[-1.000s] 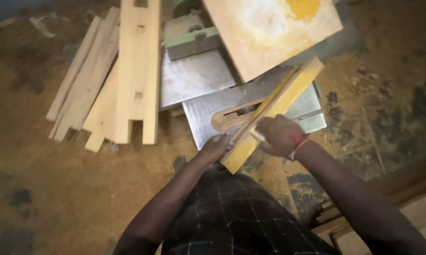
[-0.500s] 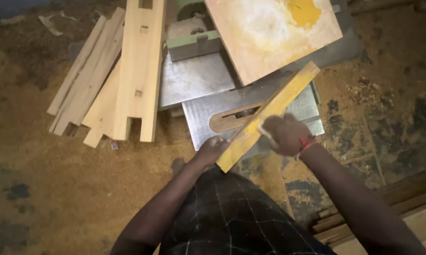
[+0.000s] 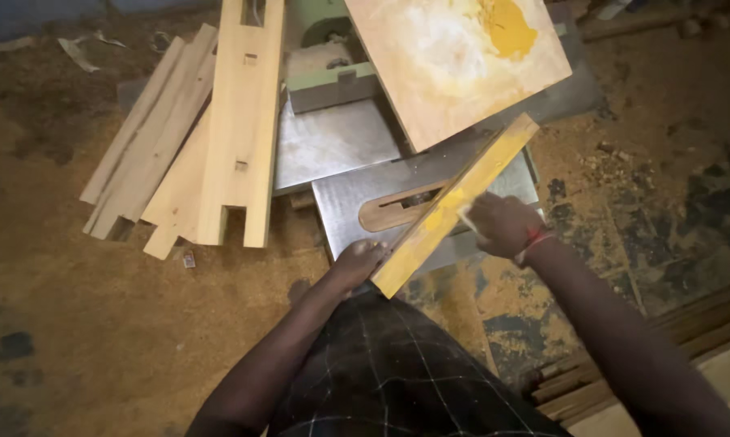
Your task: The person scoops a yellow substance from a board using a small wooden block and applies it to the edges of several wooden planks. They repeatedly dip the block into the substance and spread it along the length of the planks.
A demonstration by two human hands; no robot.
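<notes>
- Far left: sawdust-covered floor [image 3: 98,324], thick w/ brown shavings.
- Left of centre: stack of notched timber boards [image 3: 211,137] leans across the machine's edge, pale wood, square mortise cuts visible.
- Centre: steel saw table [image 3: 341,202] w/ a slotted wooden throat insert [image 3: 393,212]; green machine housing behind it.
- Left hand [image 3: 357,260] grips the near end of a yellow-coated wood strip [image 3: 454,202], fingers curled round its lower edge, steadying it at the table's front edge.
- The strip lies diagonally over the saw table, near end low by the person's body, far end up & right, next to the panel's corner.
- Above centre: plywood panel [image 3: 454,65] smeared w/ white & yellow paste, resting on the machine top.
- Right hand [image 3: 502,225] closed on a small pale pad, prob. sandpaper (too blurred to confirm), pressed to the strip's right side about mid-length; red band at the wrist.
- Bottom right: wood planks [image 3: 672,348] on the stained floor.
</notes>
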